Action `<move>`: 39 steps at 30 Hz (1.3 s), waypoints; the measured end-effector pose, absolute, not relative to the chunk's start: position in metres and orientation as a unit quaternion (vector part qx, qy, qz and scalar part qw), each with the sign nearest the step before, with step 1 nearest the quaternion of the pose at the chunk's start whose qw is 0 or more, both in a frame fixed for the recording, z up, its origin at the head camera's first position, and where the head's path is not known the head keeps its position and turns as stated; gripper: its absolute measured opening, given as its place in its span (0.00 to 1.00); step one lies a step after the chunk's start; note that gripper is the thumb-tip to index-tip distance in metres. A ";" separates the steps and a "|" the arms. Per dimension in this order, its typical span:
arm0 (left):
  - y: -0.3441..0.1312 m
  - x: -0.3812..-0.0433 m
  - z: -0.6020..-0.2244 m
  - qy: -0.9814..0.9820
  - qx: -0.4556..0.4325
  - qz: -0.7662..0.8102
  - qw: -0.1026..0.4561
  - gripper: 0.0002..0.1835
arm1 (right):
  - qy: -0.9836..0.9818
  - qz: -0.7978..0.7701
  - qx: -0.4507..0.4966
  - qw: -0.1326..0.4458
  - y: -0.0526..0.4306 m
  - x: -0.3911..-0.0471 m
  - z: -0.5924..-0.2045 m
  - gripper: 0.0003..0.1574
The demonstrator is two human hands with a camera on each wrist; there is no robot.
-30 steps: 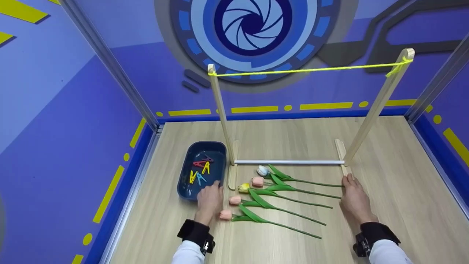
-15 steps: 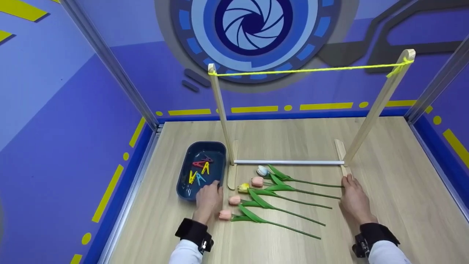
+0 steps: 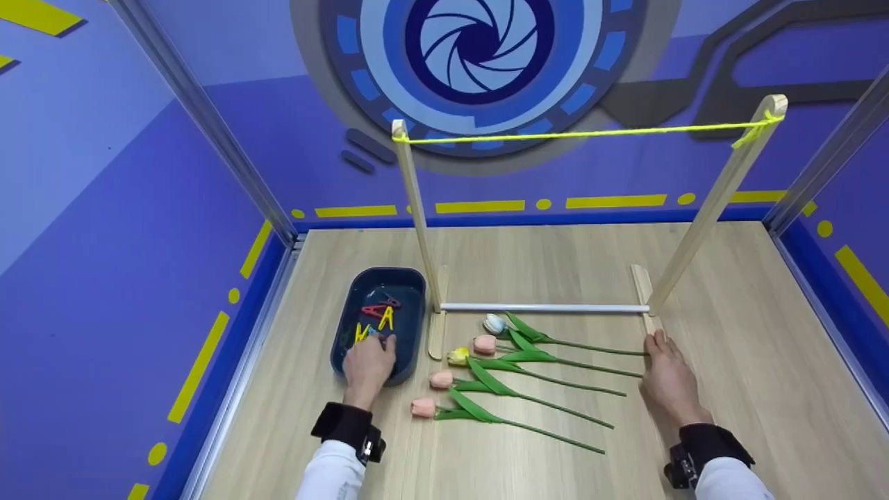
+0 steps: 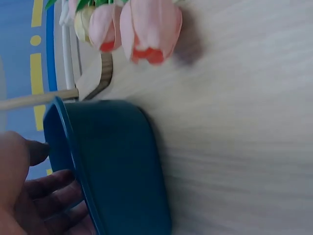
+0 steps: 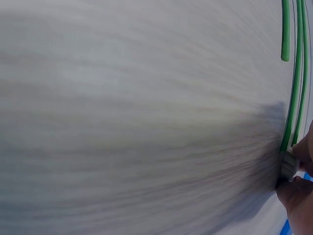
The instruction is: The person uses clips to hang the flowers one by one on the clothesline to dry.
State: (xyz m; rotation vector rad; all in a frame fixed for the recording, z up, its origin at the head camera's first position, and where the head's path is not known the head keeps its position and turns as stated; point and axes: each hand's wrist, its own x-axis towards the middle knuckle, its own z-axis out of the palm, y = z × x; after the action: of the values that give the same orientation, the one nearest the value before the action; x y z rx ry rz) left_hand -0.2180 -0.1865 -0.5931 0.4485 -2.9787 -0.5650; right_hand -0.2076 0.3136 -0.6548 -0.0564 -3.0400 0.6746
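Note:
My left hand [image 3: 368, 362] reaches over the near rim of the dark blue tray [image 3: 411, 347], its fingers at the clothespins inside. In the left wrist view the thumb and fingers stand apart above the tray's rim. A yellow clothespin [image 3: 387, 319] and a red clothespin [image 3: 374, 310] lie just beyond them; another yellow clothespin [image 3: 358, 333] and a blue one are partly hidden by the hand. My right hand [image 3: 672, 378] pinches the near end of the stand's right wooden foot [image 5: 289, 165], close to the stem ends of the tulips.
Several artificial tulips lie in a row, among them a blue-white tulip [image 3: 494, 323], a yellow tulip [image 3: 458, 356] and a pink tulip [image 3: 423, 407]. Behind them stands the wooden frame [image 3: 705, 215], with a yellow string [image 3: 583, 133] across its top and a white rod [image 3: 545, 307] below.
My left hand has moved left and forward from the tray's right near corner to the clothespins, partly covering the blue one. The right hand stays at the foot.

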 end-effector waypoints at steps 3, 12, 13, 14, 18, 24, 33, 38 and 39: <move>-0.195 -0.225 -0.595 -0.969 0.176 -0.170 0.027 0.21 | -0.975 0.220 -0.015 0.018 0.312 -0.208 -0.656 0.33; -0.206 -0.241 -0.607 -0.964 0.212 -0.161 -0.027 0.22 | -0.975 0.222 -0.027 0.004 0.307 -0.204 -0.659 0.35; -0.207 -0.242 -0.609 -0.963 0.214 -0.164 -0.024 0.22 | -0.975 0.223 -0.027 0.003 0.307 -0.204 -0.658 0.35; -0.207 -0.243 -0.611 -0.962 0.216 -0.165 -0.022 0.22 | -0.974 0.224 -0.027 0.002 0.306 -0.204 -0.658 0.34; -0.206 -0.245 -0.618 -0.963 0.217 -0.157 -0.008 0.23 | -0.973 0.229 -0.019 0.004 0.306 -0.205 -0.656 0.34; -0.205 -0.246 -0.623 -0.973 0.201 -0.115 0.011 0.19 | -0.974 0.228 -0.007 0.014 0.306 -0.207 -0.656 0.33; -0.199 -0.246 -0.617 -0.974 0.190 -0.121 0.007 0.08 | -0.975 0.222 -0.014 0.011 0.313 -0.208 -0.655 0.34; -0.201 -0.244 -0.620 -0.973 0.178 -0.148 -0.006 0.07 | -0.975 0.220 -0.016 0.012 0.316 -0.207 -0.656 0.34; -0.202 -0.244 -0.621 -0.973 0.174 -0.152 -0.007 0.07 | -0.975 0.221 -0.017 0.013 0.317 -0.206 -0.656 0.34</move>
State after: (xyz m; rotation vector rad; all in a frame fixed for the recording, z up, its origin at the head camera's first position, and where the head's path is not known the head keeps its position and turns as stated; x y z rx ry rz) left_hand -0.2439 -0.2024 -0.6213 0.5478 -3.0695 -0.4804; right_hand -0.2065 0.3167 -0.6560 -0.0527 -3.0380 0.6900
